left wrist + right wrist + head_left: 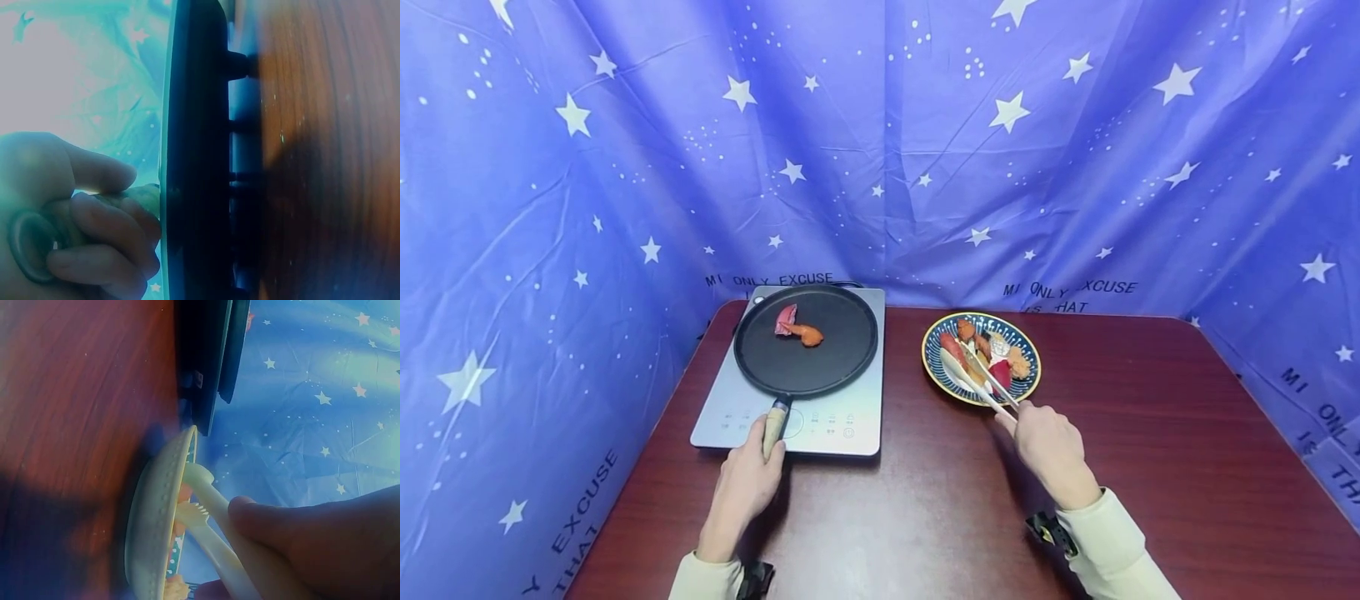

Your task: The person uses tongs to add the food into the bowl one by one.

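Observation:
My left hand (748, 479) grips the pale wooden handle (772, 432) of a flat black frying pan (805, 367). In the left wrist view its fingers (115, 228) curl round that handle. A pinkish-red food piece (786, 319) and an orange one (810, 335) lie in the pan. My right hand (1051, 446) holds whitish tongs (992, 402), their tips among the food on a blue patterned plate (930, 367). The right wrist view shows the tongs' arms (228, 534) apart, one tip toothed, both reaching over the plate's rim (187, 447). Several colourful food pieces (1000, 373) crowd the plate.
The pan sits on a silver induction cooktop (857, 429) at the left of the dark red wooden table (940, 492). A blue star-printed curtain (887, 150) encloses the back and sides. The plate stands right of the cooktop, with bare tabletop between them.

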`<state>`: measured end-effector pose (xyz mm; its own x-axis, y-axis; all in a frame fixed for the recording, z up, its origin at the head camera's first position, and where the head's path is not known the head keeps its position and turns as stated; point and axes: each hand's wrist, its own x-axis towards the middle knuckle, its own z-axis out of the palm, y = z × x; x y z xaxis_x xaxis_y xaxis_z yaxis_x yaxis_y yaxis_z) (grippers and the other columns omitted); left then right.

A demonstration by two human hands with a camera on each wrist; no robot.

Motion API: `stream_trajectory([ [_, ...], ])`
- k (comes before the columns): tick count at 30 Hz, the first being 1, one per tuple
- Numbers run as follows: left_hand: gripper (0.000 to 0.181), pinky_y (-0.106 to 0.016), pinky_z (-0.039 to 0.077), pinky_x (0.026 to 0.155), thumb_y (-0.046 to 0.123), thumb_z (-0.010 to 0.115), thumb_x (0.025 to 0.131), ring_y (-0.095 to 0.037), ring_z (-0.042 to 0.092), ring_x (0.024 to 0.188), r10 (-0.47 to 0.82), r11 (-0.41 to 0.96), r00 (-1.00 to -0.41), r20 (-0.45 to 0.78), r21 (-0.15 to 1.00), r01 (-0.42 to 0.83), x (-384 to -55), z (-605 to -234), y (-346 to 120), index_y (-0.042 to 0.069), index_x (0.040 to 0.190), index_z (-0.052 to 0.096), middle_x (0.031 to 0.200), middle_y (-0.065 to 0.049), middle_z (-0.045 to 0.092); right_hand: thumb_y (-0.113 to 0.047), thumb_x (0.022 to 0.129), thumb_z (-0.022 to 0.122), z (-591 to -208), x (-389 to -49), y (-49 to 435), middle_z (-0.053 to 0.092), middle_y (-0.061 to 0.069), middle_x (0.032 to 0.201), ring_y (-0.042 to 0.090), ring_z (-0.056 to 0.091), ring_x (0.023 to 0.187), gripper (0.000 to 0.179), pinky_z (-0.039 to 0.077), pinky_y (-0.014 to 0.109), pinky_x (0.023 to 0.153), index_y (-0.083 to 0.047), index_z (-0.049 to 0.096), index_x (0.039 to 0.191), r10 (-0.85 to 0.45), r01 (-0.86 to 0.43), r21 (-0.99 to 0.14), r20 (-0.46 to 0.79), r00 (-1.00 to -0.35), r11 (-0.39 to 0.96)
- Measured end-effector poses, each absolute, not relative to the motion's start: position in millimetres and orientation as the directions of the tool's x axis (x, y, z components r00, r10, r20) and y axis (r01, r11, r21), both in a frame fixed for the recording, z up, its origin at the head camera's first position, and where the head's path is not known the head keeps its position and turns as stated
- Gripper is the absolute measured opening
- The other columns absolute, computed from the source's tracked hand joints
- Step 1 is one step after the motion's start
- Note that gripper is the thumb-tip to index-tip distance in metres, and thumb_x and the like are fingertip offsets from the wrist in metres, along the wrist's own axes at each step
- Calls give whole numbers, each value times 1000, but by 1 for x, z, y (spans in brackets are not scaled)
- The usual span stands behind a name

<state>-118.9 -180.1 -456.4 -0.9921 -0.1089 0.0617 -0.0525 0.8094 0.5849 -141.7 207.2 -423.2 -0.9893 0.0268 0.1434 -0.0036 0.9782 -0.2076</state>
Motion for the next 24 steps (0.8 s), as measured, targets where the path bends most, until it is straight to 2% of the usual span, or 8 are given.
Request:
stream_trajectory([
  [8, 54, -52, 45, 64, 24, 52, 92, -38, 62, 76, -104, 809, -993, 57, 586, -51, -119, -457, -180, 3, 140, 39, 95, -27, 63, -35, 87, 63, -427, -145, 216, 52, 20, 59, 41, 55, 53, 43, 43, 52, 47, 3, 53, 70, 18, -8, -194, 134, -991, 981],
  [15, 52, -51, 45, 62, 24, 52, 92, -36, 61, 73, -113, 810, -992, 62, 584, -56, -118, -459, -181, 4, 139, 40, 91, -25, 63, -33, 86, 65, -435, -146, 227, 48, 15, 53, 37, 52, 47, 40, 40, 49, 42, -2, 51, 64, -63, -98, -162, 208, -976, 982],
  [24, 53, -52, 45, 64, 24, 53, 92, -38, 62, 77, -119, 814, -990, 73, 578, -56, -118, -460, -180, 4, 139, 40, 96, -27, 63, -31, 88, 64, -434, -147, 235, 48, 12, 52, 36, 51, 46, 37, 38, 48, 41, -5, 48, 66, -120, -158, -164, 219, -968, 974],
])
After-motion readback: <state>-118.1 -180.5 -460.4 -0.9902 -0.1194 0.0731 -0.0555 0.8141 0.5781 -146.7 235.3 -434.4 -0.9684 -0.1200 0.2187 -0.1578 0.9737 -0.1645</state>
